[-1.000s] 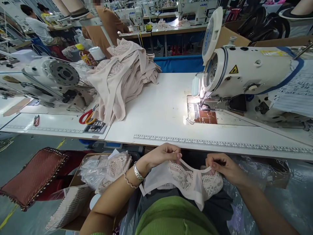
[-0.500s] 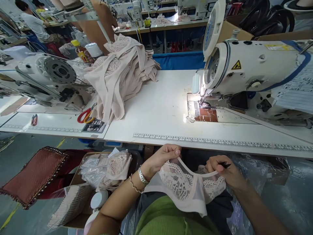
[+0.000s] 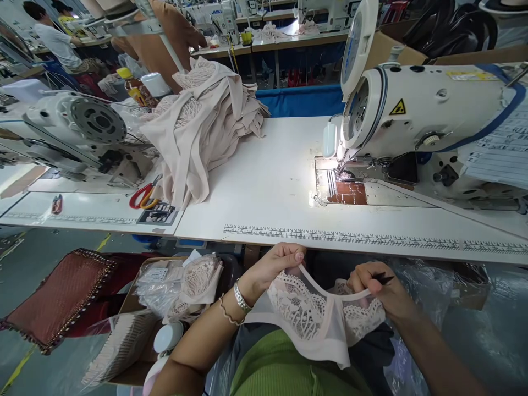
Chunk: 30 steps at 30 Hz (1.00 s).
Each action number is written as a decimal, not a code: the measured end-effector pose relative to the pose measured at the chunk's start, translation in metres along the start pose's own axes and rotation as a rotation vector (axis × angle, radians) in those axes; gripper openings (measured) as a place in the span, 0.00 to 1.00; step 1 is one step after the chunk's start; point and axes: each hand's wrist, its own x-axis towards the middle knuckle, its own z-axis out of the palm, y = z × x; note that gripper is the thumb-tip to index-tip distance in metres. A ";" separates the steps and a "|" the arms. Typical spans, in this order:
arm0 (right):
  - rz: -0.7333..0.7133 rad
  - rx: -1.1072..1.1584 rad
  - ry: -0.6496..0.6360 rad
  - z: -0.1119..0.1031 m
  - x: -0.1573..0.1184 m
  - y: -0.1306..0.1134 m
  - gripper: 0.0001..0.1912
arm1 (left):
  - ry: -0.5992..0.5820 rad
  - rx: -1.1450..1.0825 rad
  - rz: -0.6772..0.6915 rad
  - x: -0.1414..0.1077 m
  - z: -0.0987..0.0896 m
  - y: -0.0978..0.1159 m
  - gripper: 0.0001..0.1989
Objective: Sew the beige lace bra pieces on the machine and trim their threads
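A pale pink lace bra (image 3: 303, 308) hangs between my hands over my lap, below the table's front edge. My left hand (image 3: 280, 264) pinches its upper edge at the left. At the right, my right hand (image 3: 371, 283) is closed on the other end of that edge, and a small dark pointed tool (image 3: 384, 279) sticks out from its fingers. The lit sewing machine (image 3: 421, 110) stands on the table beyond my right hand. A heap of pale pink garments (image 3: 206, 126) lies on the table beyond my left hand.
Red and orange scissors (image 3: 144, 197) lie beside the heap. A second sewing machine (image 3: 82, 132) is at the left. Below the white table (image 3: 264, 187), a carton (image 3: 132, 297) holds bagged lace pieces, near a red cushion (image 3: 61, 297). Other people sit at the back left.
The right part of the bra and my right hand have shifted very slightly, and the dark tool's tip has moved a little to the right. Both hands keep their hold.
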 end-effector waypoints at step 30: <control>-0.012 -0.670 0.013 0.029 -0.028 -0.055 0.26 | 0.331 1.212 0.908 -0.014 0.044 0.039 0.01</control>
